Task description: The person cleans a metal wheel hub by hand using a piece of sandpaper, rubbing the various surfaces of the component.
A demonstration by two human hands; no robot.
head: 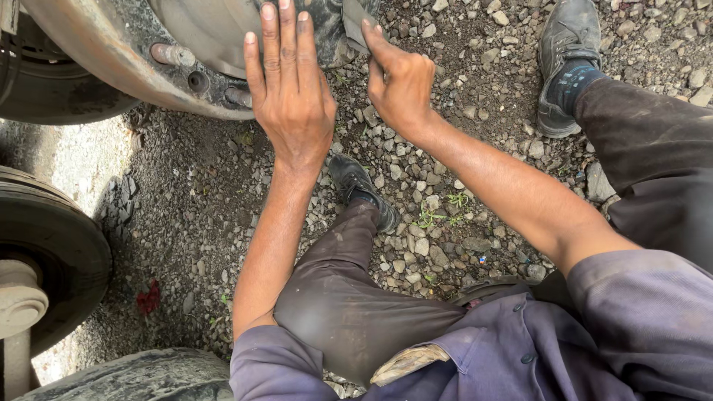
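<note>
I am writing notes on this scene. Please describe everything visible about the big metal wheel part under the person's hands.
The wheel hub is a round, rusty-brown metal part at the top left, cut off by the frame. Its flange carries threaded studs and an empty bolt hole. It stands over gravel. The left hand lies flat against it; the right hand pinches a grey rag beside it.

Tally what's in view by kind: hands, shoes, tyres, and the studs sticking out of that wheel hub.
Hands: 2, left hand flat on the wheel hub, right hand pinching a grey rag
Shoes: 2
Tyres: 2
Protruding studs: 2
Total: 8
</note>
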